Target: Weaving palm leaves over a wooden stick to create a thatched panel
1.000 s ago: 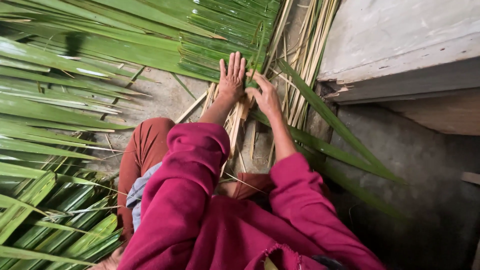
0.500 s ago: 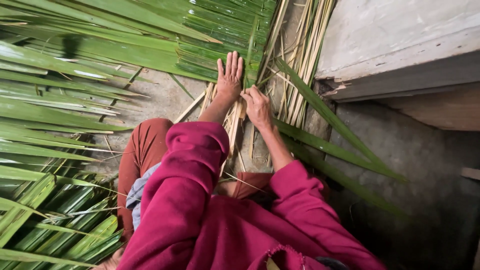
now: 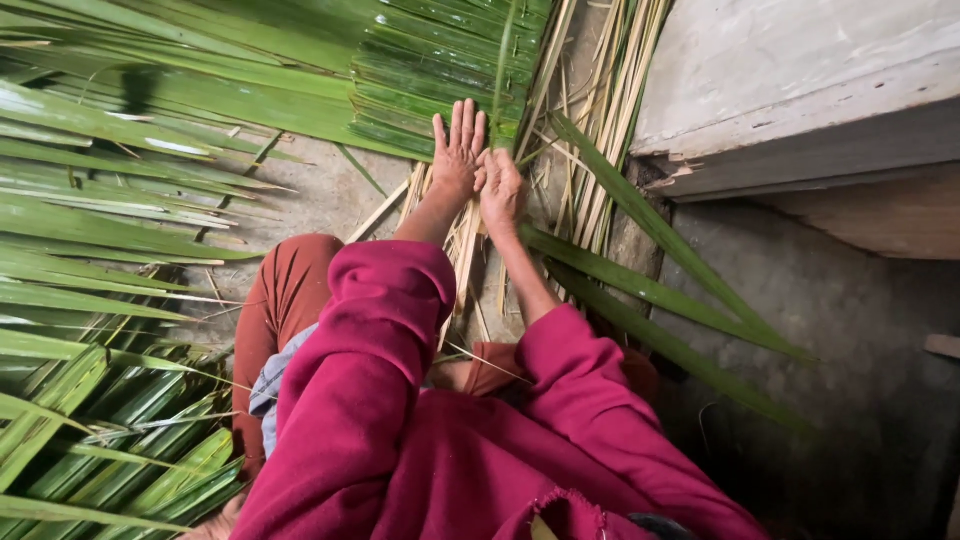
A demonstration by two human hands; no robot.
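Head camera looked straight down on a seated person in a red sweater (image 3: 400,450), and both arms were stretched forward over the work. Left hand (image 3: 458,150) lay flat, palm down, fingers straight and slightly spread, pressed on the edge of the woven green leaf mat (image 3: 440,70). Right hand (image 3: 500,185) sat just beside it, touching at the thumb side, fingers curled together around a thin green leaf strip (image 3: 500,70) that ran upward across the mat — though the grip itself was partly hidden, so it looked like a pinch rather than a full fist. Pale dry stalks (image 3: 590,110) lay in a bundle under and to the right of the hands, against the grey concrete step (image 3: 790,80). Two long loose green blades (image 3: 660,290) slanted away to the lower right over the dark floor. More palm fronds (image 3: 90,200) fanned across the left side, beside the person's rust-coloured trouser knee (image 3: 290,290).
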